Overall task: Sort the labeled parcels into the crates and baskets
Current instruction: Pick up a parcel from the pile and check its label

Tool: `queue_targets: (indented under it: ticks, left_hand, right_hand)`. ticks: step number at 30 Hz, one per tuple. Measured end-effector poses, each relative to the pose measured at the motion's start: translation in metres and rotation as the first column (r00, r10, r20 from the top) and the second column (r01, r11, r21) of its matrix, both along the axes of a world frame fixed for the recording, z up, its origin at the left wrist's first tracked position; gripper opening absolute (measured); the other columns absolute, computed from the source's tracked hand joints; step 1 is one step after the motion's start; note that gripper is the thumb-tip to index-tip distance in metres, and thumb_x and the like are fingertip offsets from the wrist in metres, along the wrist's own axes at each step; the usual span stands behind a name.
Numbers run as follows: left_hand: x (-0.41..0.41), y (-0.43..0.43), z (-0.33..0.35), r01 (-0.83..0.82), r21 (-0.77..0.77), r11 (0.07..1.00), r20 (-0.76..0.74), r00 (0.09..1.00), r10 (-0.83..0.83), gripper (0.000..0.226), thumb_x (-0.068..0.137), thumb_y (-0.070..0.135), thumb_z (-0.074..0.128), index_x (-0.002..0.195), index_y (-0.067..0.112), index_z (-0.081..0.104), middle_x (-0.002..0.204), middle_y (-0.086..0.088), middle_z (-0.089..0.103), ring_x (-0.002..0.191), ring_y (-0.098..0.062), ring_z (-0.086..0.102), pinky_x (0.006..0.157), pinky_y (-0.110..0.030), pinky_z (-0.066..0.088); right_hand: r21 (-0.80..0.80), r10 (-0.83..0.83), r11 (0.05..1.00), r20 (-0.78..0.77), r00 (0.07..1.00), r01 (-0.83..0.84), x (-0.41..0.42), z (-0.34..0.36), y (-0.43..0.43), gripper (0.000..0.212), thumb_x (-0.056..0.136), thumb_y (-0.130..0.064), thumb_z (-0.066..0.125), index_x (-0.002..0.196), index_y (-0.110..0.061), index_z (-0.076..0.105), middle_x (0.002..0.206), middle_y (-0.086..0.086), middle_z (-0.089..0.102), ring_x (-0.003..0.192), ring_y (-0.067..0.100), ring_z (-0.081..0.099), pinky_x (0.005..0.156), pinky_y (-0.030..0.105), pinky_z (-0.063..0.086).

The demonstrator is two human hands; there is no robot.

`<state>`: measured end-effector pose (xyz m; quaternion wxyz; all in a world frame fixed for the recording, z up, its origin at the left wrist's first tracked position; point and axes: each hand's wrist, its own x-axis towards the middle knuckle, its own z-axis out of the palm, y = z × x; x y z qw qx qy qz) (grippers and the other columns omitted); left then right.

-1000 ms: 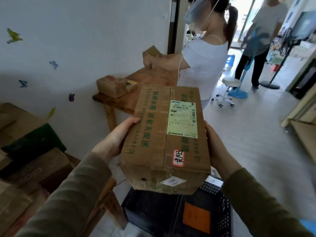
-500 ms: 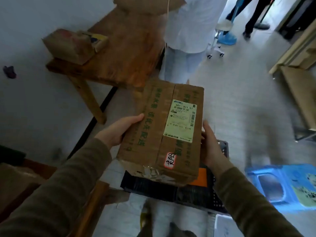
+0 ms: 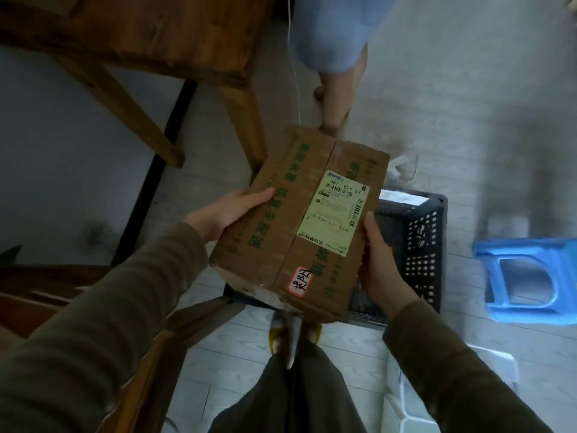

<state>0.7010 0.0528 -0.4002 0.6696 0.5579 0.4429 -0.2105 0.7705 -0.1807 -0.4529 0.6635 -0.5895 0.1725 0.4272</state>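
Head: one parcel (image 3: 276,242) over one crate (image 3: 423,245), left hand (image 3: 224,214), right hand (image 3: 382,271), fingers (image 3: 256,197) curled round it.

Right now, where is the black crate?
In the head view the black crate sits on the floor right of centre, partly hidden below the held parcel, with the blue stool to its right.
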Motion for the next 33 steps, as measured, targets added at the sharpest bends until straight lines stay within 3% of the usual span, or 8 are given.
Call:
queue_targets:
  ticks: [3,8,14,18,21,27,31,33]
  left_hand:
    - [0.01,0.005,-0.034,0.013,-0.008,1.0,-0.019,1.0,-0.014,0.026,0.09,0.04,0.057,0.101,0.016,0.062,0.069,0.002,0.073,0.06,-0.013,0.07,0.049,-0.022,0.055]
    - [0.016,0.014,-0.093,0.009,-0.053,0.999,-0.066,0.998,-0.013,0.037,0.088,0.044,0.056,0.115,0.019,0.059,0.092,-0.002,0.074,0.079,-0.018,0.071,0.063,-0.028,0.059]
    - [0.019,0.022,-0.164,0.035,-0.01,0.999,-0.125,0.992,-0.036,0.045,0.087,0.045,0.058,0.122,0.017,0.054,0.094,0.001,0.07,0.077,-0.013,0.07,0.058,-0.025,0.056]
    - [0.016,0.03,-0.209,0.091,-0.035,0.995,-0.164,0.982,-0.095,0.057,0.084,0.049,0.061,0.132,0.018,0.05,0.11,-0.003,0.068,0.096,-0.02,0.067,0.082,-0.036,0.054]
    - [0.015,0.037,-0.238,0.106,-0.038,0.994,-0.178,0.978,-0.111,0.064,0.082,0.051,0.064,0.135,0.019,0.048,0.112,-0.003,0.068,0.096,-0.02,0.068,0.078,-0.034,0.055]
    - [0.005,0.049,-0.281,0.125,0.063,0.99,-0.137,0.984,-0.116,0.048,0.085,0.044,0.062,0.126,0.023,0.049,0.102,0.006,0.065,0.084,-0.01,0.066,0.061,-0.021,0.053]
    - [-0.004,0.059,-0.292,0.156,0.053,0.986,-0.079,0.985,-0.152,0.056,0.084,0.04,0.064,0.134,0.023,0.048,0.118,0.0,0.064,0.098,-0.016,0.066,0.079,-0.03,0.055]
    - [-0.003,0.063,-0.29,0.204,0.082,0.976,-0.081,0.977,-0.197,0.058,0.084,0.042,0.063,0.136,0.024,0.046,0.118,0.002,0.063,0.097,-0.014,0.065,0.077,-0.027,0.054]
  right_hand:
    - [-0.013,0.028,1.0,-0.048,0.998,-0.028,0.009,-0.028,0.003,0.024,0.094,-0.041,0.05,0.094,-0.022,0.065,0.076,-0.007,0.074,0.066,0.007,0.071,0.053,0.02,0.052]
    - [-0.057,0.049,0.997,-0.109,0.993,-0.056,0.022,-0.07,0.01,0.022,0.092,-0.038,0.054,0.101,-0.019,0.062,0.077,-0.007,0.073,0.062,0.004,0.07,0.048,0.018,0.051]
    - [-0.12,0.037,0.991,-0.199,0.979,-0.062,0.02,-0.121,0.022,0.04,0.089,-0.038,0.06,0.122,-0.015,0.059,0.1,0.0,0.071,0.078,0.011,0.07,0.057,0.023,0.053]
    - [-0.145,0.013,0.988,-0.243,0.97,-0.05,0.013,-0.156,0.03,0.019,0.093,-0.031,0.056,0.106,-0.019,0.063,0.092,-0.004,0.071,0.076,0.009,0.069,0.059,0.021,0.052]
    - [-0.161,-0.001,0.986,-0.272,0.962,-0.044,0.007,-0.181,0.035,0.011,0.094,-0.027,0.055,0.099,-0.021,0.062,0.093,-0.002,0.07,0.089,0.016,0.066,0.071,0.028,0.052]
    - [-0.169,0.04,0.981,-0.304,0.952,-0.096,-0.01,-0.223,0.046,0.032,0.089,-0.039,0.06,0.112,-0.016,0.062,0.113,0.001,0.068,0.106,0.019,0.063,0.094,0.039,0.048]
    - [-0.175,-0.032,0.984,-0.305,0.952,-0.023,-0.023,-0.23,0.056,0.036,0.091,-0.036,0.057,0.119,-0.013,0.058,0.117,0.002,0.065,0.104,0.016,0.062,0.092,0.039,0.05]
    - [-0.179,-0.062,0.984,-0.317,0.946,0.004,-0.03,-0.229,0.06,0.042,0.091,-0.037,0.057,0.124,-0.011,0.055,0.118,0.002,0.065,0.105,0.016,0.062,0.094,0.039,0.049]
